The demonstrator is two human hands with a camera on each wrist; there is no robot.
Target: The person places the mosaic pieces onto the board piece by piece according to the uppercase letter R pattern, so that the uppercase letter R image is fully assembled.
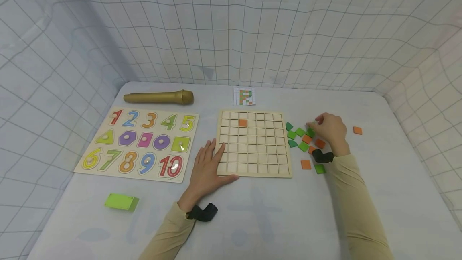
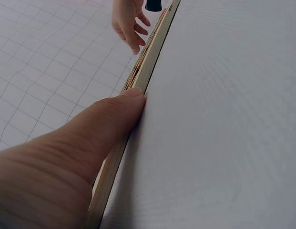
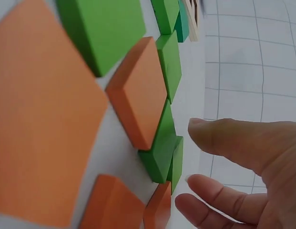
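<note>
My left hand (image 1: 205, 171) lies spread at the front left corner of a wooden grid board (image 1: 252, 149). Its fingers reach over the left rim, and in the left wrist view the thumb (image 2: 114, 109) presses the board's front edge. One orange tile (image 1: 243, 122) sits in a cell near the top. To the board's right, my right hand (image 1: 331, 128) hovers over loose green and orange tiles, nearest a green tile (image 1: 311, 132). Seen from the right wrist, thumb and fingertips stand apart with nothing between them, beside a green tile (image 3: 161, 145) and an orange tile (image 3: 140, 93).
A card with a letter R pattern (image 1: 244, 96) lies behind the board. On the left are a number and shape puzzle (image 1: 138, 144), a gold microphone (image 1: 159, 97) and a light green block (image 1: 121, 202). A lone orange tile (image 1: 357, 130) lies right of my right hand.
</note>
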